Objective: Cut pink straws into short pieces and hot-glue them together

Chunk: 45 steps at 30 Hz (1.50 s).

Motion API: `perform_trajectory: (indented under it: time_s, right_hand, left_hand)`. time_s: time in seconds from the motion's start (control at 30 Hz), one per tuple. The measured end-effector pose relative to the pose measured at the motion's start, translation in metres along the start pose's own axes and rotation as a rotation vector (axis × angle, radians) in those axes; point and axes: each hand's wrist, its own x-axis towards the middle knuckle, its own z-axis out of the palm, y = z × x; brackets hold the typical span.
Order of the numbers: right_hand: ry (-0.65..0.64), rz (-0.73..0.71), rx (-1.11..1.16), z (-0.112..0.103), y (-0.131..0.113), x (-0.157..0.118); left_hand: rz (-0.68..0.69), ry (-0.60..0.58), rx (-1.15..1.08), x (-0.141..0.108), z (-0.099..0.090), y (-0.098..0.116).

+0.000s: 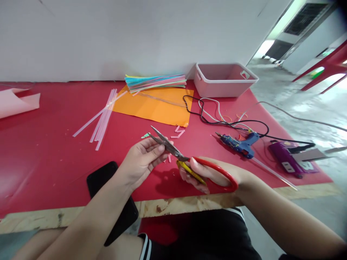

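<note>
My right hand (200,175) grips a pair of scissors (180,156) with red handles, its blades parted and pointing up and left. A yellow piece (192,172) lies under the fingers of that hand; I cannot tell if it is part of the scissors. My left hand (148,157) has thumb and fingers closed together beside the blades, and anything between them is hidden. Behind and under the hands lie several short pink cut pieces (179,133). A small green scrap (145,135) sits just past the left fingers.
Long pink translucent strips (103,121) lie left of orange paper (159,108), which has a bundle of coloured strips (155,83). A pink basket (222,86), blue glue gun (241,144), tangled cords (217,121) and purple box (290,157) stand right. A black phone (101,177) lies left.
</note>
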Motion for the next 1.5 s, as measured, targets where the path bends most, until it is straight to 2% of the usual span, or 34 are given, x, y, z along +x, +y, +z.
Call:
perform_trajectory:
  time_s: [0.1, 0.17, 0.23, 0.33, 0.4, 0.57, 0.67, 0.77, 1.0, 1.23, 1.33, 1.37, 1.43, 1.47, 1.5]
  right_hand:
    - [0.069, 0.008, -0.094, 0.0, -0.003, -0.006]
    - [0.184, 0.004, -0.195, -0.003, -0.003, -0.009]
    - [0.417, 0.058, -0.357, -0.006, 0.0, -0.009]
    - [0.814, 0.22, -0.69, -0.013, 0.01, -0.006]
    - [0.917, 0.294, -0.829, -0.017, 0.017, -0.003]
    - [0.998, 0.31, -0.905, -0.015, 0.024, 0.007]
    - [1.065, 0.288, -0.924, -0.01, 0.019, 0.018]
    - [1.07, 0.301, -0.96, -0.009, 0.013, 0.027]
    - [0.99, 0.365, -1.104, -0.011, 0.011, 0.023]
    - [0.817, 0.319, -1.289, -0.008, 0.014, 0.021]
    - [0.839, 0.289, -1.287, -0.017, 0.018, 0.002]
    - [0.898, 0.257, -1.28, -0.025, 0.021, -0.011]
    - [1.01, 0.184, -1.352, -0.049, 0.031, -0.04]
    - [1.026, 0.171, -1.424, -0.063, 0.038, -0.055]
    - [0.959, 0.161, -1.515, -0.078, 0.045, -0.069]
  left_hand:
    - [-0.004, 0.035, 0.026, 0.001, -0.004, -0.002]
    - [-0.006, 0.065, 0.039, 0.002, -0.007, -0.002]
    - [-0.007, 0.083, 0.045, 0.003, -0.01, -0.002]
    - [-0.007, 0.072, 0.046, 0.002, -0.012, -0.003]
    - [-0.005, 0.062, 0.044, 0.0, -0.012, -0.004]
    - [-0.008, 0.069, 0.051, -0.002, -0.01, -0.007]
    - [-0.017, 0.083, 0.065, -0.002, -0.009, -0.008]
    - [-0.022, 0.095, 0.074, -0.001, -0.008, -0.009]
    - [-0.022, 0.083, 0.08, -0.004, -0.005, -0.011]
    - [-0.021, 0.102, 0.056, -0.003, -0.005, -0.012]
    - [-0.01, 0.109, 0.042, -0.002, -0.007, -0.013]
    - [-0.005, 0.108, 0.037, -0.002, -0.007, -0.014]
    - [0.005, 0.104, 0.025, -0.001, -0.007, -0.014]
    - [0.011, 0.101, 0.017, 0.0, -0.006, -0.014]
    - [0.018, 0.098, 0.009, 0.0, -0.006, -0.014]
